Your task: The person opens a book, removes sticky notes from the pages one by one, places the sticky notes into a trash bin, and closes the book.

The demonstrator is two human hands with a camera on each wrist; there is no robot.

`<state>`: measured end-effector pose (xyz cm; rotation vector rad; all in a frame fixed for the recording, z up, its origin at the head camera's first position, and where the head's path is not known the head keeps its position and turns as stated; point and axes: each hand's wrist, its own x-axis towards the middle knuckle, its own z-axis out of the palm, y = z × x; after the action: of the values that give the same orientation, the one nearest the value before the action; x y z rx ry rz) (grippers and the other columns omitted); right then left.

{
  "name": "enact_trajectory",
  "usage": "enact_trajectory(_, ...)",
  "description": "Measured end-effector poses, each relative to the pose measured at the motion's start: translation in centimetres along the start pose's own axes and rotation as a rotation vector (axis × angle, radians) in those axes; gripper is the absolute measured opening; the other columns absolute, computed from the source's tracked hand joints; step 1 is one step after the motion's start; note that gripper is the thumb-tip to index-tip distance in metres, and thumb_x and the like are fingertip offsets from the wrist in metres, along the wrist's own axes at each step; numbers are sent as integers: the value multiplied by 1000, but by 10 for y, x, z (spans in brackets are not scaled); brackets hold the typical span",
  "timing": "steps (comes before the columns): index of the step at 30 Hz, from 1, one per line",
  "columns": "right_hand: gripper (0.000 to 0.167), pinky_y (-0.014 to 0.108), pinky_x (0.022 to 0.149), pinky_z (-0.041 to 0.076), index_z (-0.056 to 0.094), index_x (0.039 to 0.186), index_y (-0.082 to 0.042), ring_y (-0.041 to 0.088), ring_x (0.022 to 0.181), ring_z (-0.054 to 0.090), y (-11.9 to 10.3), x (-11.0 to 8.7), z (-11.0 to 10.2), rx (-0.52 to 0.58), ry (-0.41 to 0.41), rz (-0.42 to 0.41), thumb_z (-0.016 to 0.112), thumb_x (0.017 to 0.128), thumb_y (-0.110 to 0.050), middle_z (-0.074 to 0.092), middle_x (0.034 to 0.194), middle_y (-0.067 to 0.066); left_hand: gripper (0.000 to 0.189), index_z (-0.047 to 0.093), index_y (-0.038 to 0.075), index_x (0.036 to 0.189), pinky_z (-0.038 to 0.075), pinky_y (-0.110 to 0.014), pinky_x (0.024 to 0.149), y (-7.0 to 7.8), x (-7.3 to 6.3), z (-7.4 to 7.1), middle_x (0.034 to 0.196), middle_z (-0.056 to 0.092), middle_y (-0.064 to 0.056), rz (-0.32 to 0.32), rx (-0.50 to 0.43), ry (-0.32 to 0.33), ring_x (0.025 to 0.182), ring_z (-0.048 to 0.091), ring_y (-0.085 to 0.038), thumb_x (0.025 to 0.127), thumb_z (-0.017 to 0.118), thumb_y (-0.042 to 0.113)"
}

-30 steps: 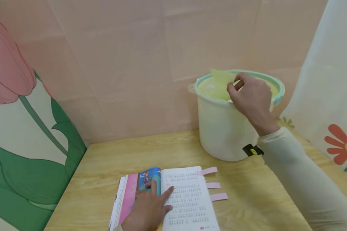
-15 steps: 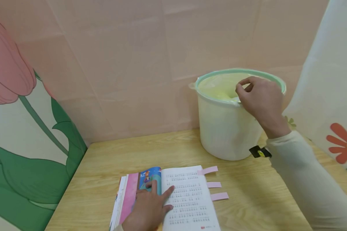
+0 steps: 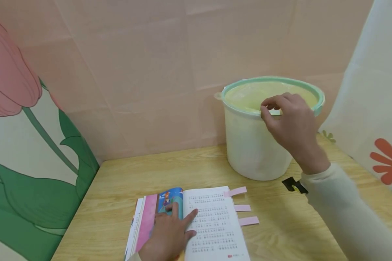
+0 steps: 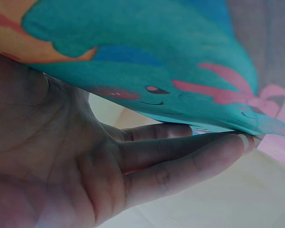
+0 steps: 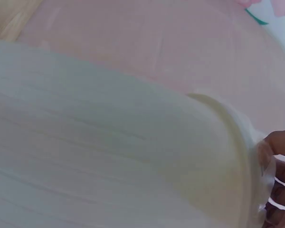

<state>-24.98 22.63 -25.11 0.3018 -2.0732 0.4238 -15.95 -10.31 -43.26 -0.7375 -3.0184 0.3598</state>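
Note:
In the head view an open book (image 3: pixel 212 232) lies on the table, a colourful picture on its left page and printed text on its right. My left hand (image 3: pixel 170 232) presses it near the spine with fingers spread; in the left wrist view the fingers (image 4: pixel 180 175) extend straight beneath the curved picture page (image 4: pixel 142 71). Over the front rim of a white bin (image 3: pixel 258 145) is my right hand (image 3: pixel 290 119), thumb and index finger brought together. The right wrist view has the thumb against the clear plastic bin liner (image 5: pixel 266 190), pinching it at the rim.
Three pink paper tabs (image 3: pixel 248 220) stick out from the book's right edge. The bin has a mint-green rim (image 3: pixel 274 79) and stands at the table's (image 3: pixel 163 170) back right. Pink sheeting (image 3: pixel 143 90) hangs close behind the table, with floral panels on both sides.
The pale yellow-green sheet pinched in my right hand a second ago is gone from the fingers. That hand has moved lower to the bin's front rim. My left hand stays put.

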Motion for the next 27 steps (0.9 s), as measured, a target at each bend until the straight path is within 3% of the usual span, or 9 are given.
enact_trajectory(7,9,47,77,42,74,92,-2,35,86,55,-9,-14,7,36,8,-170,74,84,-6,68,89,14,57,42,47,147,51,-52,58,1,1,2,118,51,-23,-2,6,28,106,53,-37,94,48,66)
enact_trajectory(11,8,52,80,40,74,88,-1,39,89,54,-8,-24,12,38,53,-247,75,80,0,67,90,17,57,42,47,147,52,-55,61,3,1,2,119,51,-25,-6,10,35,102,55,-37,93,49,66)
enact_trajectory(19,14,56,87,41,71,85,-2,45,98,55,-7,-56,19,78,100,-317,72,74,7,67,92,19,57,42,48,147,53,-57,66,5,2,1,119,52,-24,-12,18,33,95,58,-38,93,49,66)
enact_trajectory(23,13,49,79,46,71,84,-4,35,87,59,-8,-77,23,113,-21,-324,72,75,4,67,87,12,57,42,48,147,53,-59,69,4,2,0,120,51,-25,-18,0,11,92,60,-41,93,49,66)
enact_trajectory(25,12,44,77,49,71,83,-9,27,83,61,-8,-88,28,134,-152,-317,73,76,0,68,85,5,57,42,48,147,53,-61,71,3,2,0,120,50,-26,-19,-6,1,90,61,-43,93,49,66)
enact_trajectory(27,11,39,76,52,72,86,-15,18,84,64,-9,-98,32,160,-336,-296,75,80,-6,68,87,-2,58,41,48,148,53,-62,73,3,2,-1,121,50,-27,-21,-8,-3,90,62,-45,93,49,66)
